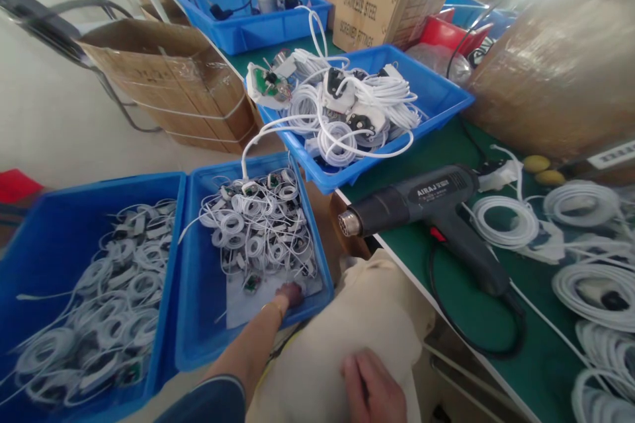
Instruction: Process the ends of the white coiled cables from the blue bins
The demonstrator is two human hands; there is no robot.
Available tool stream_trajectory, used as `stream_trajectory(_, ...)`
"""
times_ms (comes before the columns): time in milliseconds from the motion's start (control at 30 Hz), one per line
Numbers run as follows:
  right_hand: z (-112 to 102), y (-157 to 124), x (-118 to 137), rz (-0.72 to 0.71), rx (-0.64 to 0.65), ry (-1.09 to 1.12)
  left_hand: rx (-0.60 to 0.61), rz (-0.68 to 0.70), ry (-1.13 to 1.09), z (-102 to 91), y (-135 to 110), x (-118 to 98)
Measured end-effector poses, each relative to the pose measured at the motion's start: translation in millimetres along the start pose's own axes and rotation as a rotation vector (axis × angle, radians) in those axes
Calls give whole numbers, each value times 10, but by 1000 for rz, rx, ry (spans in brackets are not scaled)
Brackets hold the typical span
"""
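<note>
1. Reaching into the middle blue bin (198, 317), the left hand (290, 293) touches its floor beside the coiled white cables (258, 231). The fingers are curled, but whether they grip anything I cannot tell.
2. The right hand (372, 386) lies open on the lap, holding nothing.
3. Picking one coil, I judge, needs a clean pinch away from the tangle.
4. Around are a green table (401, 248), a heat gun (426, 201) and a cardboard box (169, 73).

Glossy blue plastic bin (198, 317); matt green tabletop (446, 258); brown cardboard box (173, 79).
</note>
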State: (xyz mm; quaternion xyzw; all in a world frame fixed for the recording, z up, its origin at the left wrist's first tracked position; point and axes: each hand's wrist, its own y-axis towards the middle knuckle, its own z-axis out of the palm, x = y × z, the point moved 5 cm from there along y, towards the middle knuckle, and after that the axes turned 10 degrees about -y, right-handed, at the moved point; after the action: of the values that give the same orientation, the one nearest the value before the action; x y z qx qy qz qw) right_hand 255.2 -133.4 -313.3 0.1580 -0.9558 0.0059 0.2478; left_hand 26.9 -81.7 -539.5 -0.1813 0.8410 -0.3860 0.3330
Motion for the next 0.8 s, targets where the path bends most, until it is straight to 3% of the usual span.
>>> stream_trajectory(167,-60,27,46,-5,-24,33,46,-157,15,-89,-112,42)
stream_trajectory(333,-68,14,55,15,-13,59,20,-56,-108,-363,-518,3)
stream_trajectory(533,7,-39,-57,52,91,151,74,162,-460,-952,-1372,-134)
stream_trajectory(667,-67,-36,-12,60,108,213,88,246,-744,-1318,-2018,-327)
stream_trajectory(800,-250,1,221,112,217,528,143,312,-949,-1520,-2627,-601)
